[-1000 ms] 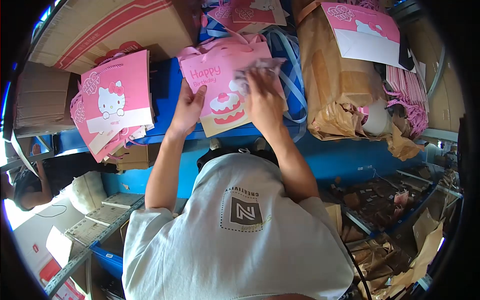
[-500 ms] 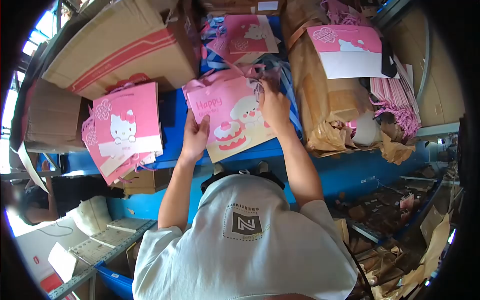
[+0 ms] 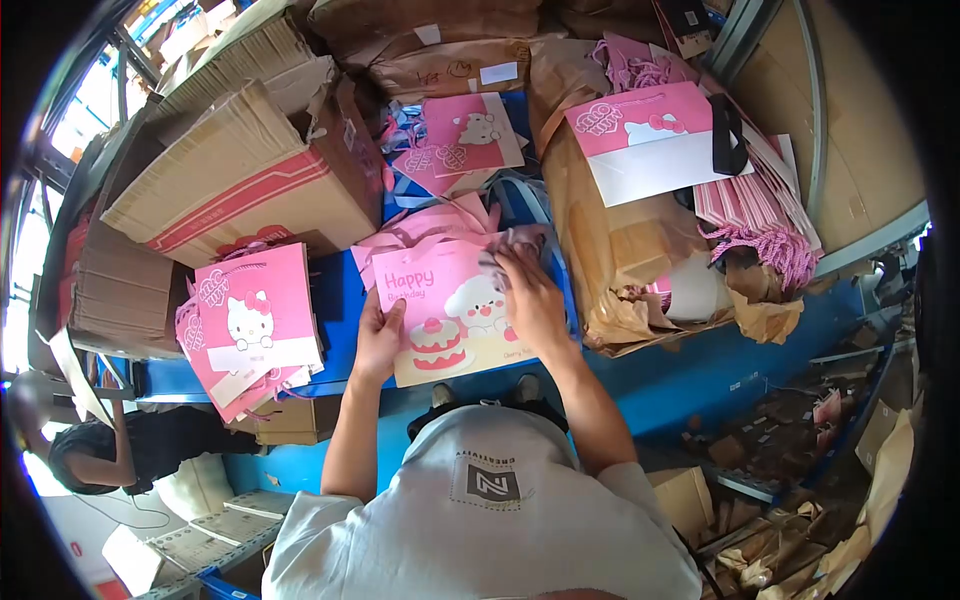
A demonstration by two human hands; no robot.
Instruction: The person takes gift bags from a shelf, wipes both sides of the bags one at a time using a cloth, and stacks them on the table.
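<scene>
A pink "Happy Birthday" gift bag with a cake and a white puppy printed on it lies on the blue surface in front of me. My left hand grips its left edge, thumb on the front. Pressed to the upper right of the bag is a crumpled greyish cloth, held under the closed fingers of my right hand. Pink ribbon handles lie behind the bag's top edge.
Pink kitten-print bags stand at left before a cardboard box. More pink bags lie behind. At right, a brown paper package bears a pink and white bag. Another person is at far left.
The view has tilted up, so the shelf sits lower in the frame and more shows behind. My right hand and the cloth have shifted over the bag's upper right part; my left hand keeps its hold.
</scene>
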